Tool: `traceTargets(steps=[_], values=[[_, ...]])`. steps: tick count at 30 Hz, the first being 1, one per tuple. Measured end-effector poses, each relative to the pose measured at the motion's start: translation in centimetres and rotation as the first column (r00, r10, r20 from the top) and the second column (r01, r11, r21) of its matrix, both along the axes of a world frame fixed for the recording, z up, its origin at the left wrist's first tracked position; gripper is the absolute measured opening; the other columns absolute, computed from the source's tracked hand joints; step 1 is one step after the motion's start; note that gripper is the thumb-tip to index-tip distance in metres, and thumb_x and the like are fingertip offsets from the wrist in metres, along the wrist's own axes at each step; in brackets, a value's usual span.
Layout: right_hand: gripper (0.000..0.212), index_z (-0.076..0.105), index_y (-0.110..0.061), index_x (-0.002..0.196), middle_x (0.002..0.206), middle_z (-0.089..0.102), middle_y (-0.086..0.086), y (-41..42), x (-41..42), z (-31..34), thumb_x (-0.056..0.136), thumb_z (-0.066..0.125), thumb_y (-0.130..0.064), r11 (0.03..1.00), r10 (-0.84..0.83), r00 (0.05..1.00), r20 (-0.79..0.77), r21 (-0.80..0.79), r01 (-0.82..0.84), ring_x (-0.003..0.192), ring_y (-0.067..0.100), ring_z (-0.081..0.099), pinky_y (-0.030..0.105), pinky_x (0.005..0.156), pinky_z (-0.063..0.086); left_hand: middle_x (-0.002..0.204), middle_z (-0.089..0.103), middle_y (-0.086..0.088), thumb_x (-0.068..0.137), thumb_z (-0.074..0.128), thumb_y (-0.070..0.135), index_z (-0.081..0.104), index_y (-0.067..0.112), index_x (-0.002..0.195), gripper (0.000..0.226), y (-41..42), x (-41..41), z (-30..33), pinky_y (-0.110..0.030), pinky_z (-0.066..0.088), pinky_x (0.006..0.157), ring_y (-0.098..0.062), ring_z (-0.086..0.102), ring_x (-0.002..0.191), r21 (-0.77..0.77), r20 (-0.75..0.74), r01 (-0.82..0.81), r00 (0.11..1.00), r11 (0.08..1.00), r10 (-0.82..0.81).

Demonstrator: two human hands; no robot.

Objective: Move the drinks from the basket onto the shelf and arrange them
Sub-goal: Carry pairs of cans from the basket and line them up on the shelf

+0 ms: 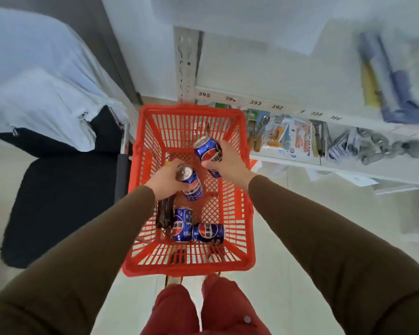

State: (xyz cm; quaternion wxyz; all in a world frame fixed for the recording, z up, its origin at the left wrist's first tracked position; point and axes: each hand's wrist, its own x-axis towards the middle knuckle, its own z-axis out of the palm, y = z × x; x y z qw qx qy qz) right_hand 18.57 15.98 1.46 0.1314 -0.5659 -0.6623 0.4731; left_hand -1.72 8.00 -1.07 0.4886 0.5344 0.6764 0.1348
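Your left hand (166, 181) grips 1 can (191, 183), your right hand (224, 159) another (207, 148), both mid-frame above the basket (189, 269). 2 cans (182, 224) remain inside; the shelf (344, 120), upper right, waits.

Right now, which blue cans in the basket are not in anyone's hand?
The two blue cans lying on the basket floor nearest the person; the other two are gripped by the left hand and right hand.

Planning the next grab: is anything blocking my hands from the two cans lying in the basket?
Nothing visible does. Both Pepsi cans lie uncovered on the red basket floor, but the left hand and right hand each already hold a can.
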Motion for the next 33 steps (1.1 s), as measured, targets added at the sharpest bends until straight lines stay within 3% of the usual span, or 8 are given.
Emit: traceTargets(steps=[3, 7, 12, 14, 22, 25, 29, 33], values=[[0.070, 0.051, -0.021, 0.136, 0.130, 0.062, -0.001, -1.2, 2.1, 3.8, 0.077, 0.086, -0.031, 0.979, -0.203, 0.962, -0.183, -0.041, 0.199, 0.114, 0.016, 0.061, 0.034, 0.097, 0.048, 0.115, 0.065, 0.006, 0.078, 0.087, 0.022, 0.056, 0.025, 0.121, 0.054, 1.7, -0.2, 4.9, -0.034, 0.053, 0.088, -0.018, 0.065, 0.105, 0.047, 0.147, -0.050, 0.988, 0.998, 0.042], [0.058, 0.056, -0.037, 0.118, 0.115, 0.070, -0.006, -3.4, 6.0, 8.7, 0.072, 0.090, -0.029, 0.911, -0.399, 0.835, -0.379, -0.064, 0.407, 0.099, 0.010, 0.071, 0.035, 0.089, 0.057, 0.113, 0.069, 0.003, 0.077, 0.087, 0.012, 0.061, 0.015, 0.124, 0.053, 3.9, 3.0, 11.2, -0.033, 0.055, 0.094, -0.012, 0.067, 0.103, 0.155, 0.292, -0.081, 0.956, 0.985, 0.033], [0.060, 0.055, -0.032, 0.119, 0.112, 0.070, -0.002, -8.1, 12.9, 13.8, 0.071, 0.090, -0.022, 0.774, -0.561, 0.663, -0.495, -0.030, 0.633, 0.093, 0.006, 0.072, 0.021, 0.074, 0.056, 0.115, 0.072, 0.006, 0.079, 0.084, 0.008, 0.063, 0.020, 0.124, 0.051, 5.2, 11.0, 17.7, -0.026, 0.055, 0.091, -0.003, 0.069, 0.099, 0.272, 0.403, 0.024, 0.905, 0.962, -0.136], [0.057, 0.054, -0.035, 0.116, 0.108, 0.071, -0.002, -10.6, 16.2, 15.4, 0.072, 0.089, -0.021, 0.700, -0.608, 0.587, -0.535, -0.012, 0.714, 0.087, 0.004, 0.072, 0.016, 0.068, 0.055, 0.118, 0.072, 0.001, 0.080, 0.082, 0.006, 0.062, 0.019, 0.127, 0.052, 5.1, 15.0, 19.7, -0.031, 0.056, 0.092, -0.012, 0.070, 0.104, 0.293, 0.421, 0.099, 0.880, 0.951, -0.222], [0.074, 0.048, -0.030, 0.134, 0.118, 0.068, 0.002, -24.3, 31.2, 20.2, 0.072, 0.087, -0.030, 0.400, -0.700, 0.283, -0.656, -0.032, 0.916, 0.093, 0.011, 0.073, 0.021, 0.071, 0.057, 0.113, 0.073, 0.004, 0.081, 0.083, 0.010, 0.058, 0.018, 0.128, 0.054, -1.1, 35.4, 25.2, -0.037, 0.056, 0.086, -0.018, 0.071, 0.101, 0.364, 0.462, 0.429, 0.687, 0.827, -0.560], [0.076, 0.047, -0.030, 0.136, 0.119, 0.068, 0.001, -30.9, 37.3, 20.8, 0.072, 0.088, -0.031, 0.283, -0.709, 0.168, -0.685, -0.057, 0.957, 0.099, 0.015, 0.072, 0.029, 0.077, 0.058, 0.109, 0.075, 0.011, 0.080, 0.085, 0.015, 0.059, 0.027, 0.119, 0.048, -5.9, 43.7, 26.3, -0.021, 0.057, 0.070, -0.012, 0.072, 0.098, 0.398, 0.463, 0.540, 0.580, 0.742, -0.670], [0.073, 0.046, -0.033, 0.135, 0.116, 0.069, -0.004, -40.7, 45.7, 21.2, 0.074, 0.086, -0.031, 0.132, -0.721, 0.031, -0.692, -0.094, 0.987, 0.098, 0.015, 0.072, 0.032, 0.074, 0.060, 0.119, 0.073, -0.005, 0.079, 0.085, 0.012, 0.060, 0.012, 0.125, 0.052, -13.2, 55.1, 26.6, -0.041, 0.053, 0.099, -0.025, 0.068, 0.114, 0.396, 0.459, 0.652, 0.469, 0.647, -0.754], [0.075, 0.041, -0.028, 0.137, 0.121, 0.064, 0.004, -50.7, 54.1, 21.4, 0.077, 0.085, -0.021, 0.012, -0.715, -0.088, -0.693, -0.138, 0.990, 0.104, 0.024, 0.069, 0.037, 0.074, 0.060, 0.113, 0.076, 0.001, 0.078, 0.086, 0.017, 0.064, 0.019, 0.121, 0.049, -21.0, 66.0, 27.0, -0.037, 0.053, 0.097, -0.022, 0.069, 0.111, 0.389, 0.483, 0.733, 0.354, 0.558, -0.801]])
